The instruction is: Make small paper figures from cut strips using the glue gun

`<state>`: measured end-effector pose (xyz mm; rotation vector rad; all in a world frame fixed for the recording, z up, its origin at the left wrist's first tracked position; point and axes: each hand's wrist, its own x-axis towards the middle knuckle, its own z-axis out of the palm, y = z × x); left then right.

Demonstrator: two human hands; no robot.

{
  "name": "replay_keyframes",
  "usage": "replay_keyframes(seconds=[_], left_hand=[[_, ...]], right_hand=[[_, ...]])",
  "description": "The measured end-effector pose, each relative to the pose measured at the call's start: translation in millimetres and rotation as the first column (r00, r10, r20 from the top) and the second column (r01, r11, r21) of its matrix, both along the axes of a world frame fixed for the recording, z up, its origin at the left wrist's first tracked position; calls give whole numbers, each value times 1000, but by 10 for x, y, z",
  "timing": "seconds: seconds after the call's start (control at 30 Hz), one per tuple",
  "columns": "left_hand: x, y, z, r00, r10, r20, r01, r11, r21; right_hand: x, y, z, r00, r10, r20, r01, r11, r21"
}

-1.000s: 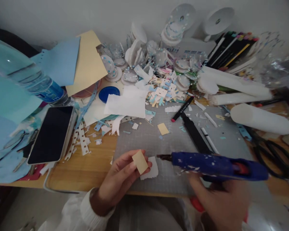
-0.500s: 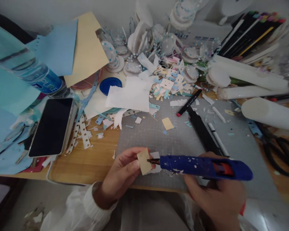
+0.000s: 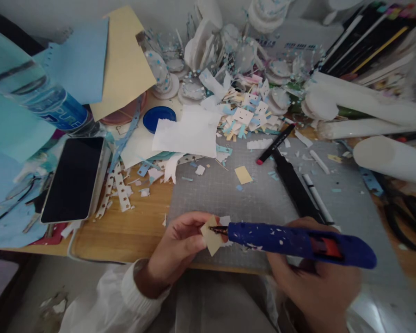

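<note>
My left hand pinches a small tan paper piece at the near edge of the grey cutting mat. My right hand grips a blue glue gun with a red trigger, held level and pointing left. Its dark nozzle touches the face of the tan piece. A small white torn scrap lies on the mat just behind the piece. Another tan rectangle lies farther back on the mat.
A phone lies at the left beside a water bottle. Black markers, white rolls and scissors sit to the right. A heap of paper scraps, a blue lid and coloured sheets crowd the back.
The glue gun moved left until its nozzle reached the tan piece. My left hand tilted the piece slightly. The view shifted a little toward the desk's near edge.
</note>
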<state>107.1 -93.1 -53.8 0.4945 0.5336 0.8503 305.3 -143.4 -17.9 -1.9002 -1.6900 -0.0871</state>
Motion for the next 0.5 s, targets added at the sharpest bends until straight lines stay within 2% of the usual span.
replay_keyframes(seconds=[0.2,0.4,0.5], left_hand=[[-3,-3,-10,999,-24,42,24,1000,14],[6,-1,-14,999,-16,51,16,1000,6],[3,-3,-17,997,-26,70,25,1000,15]], right_hand=[[-8,40,10,998,56,9,-56,996,72],[58,-21,-61,957,180,-227,-166,983,79],[130,-81,-87,942,196,-271,-188,981,57]])
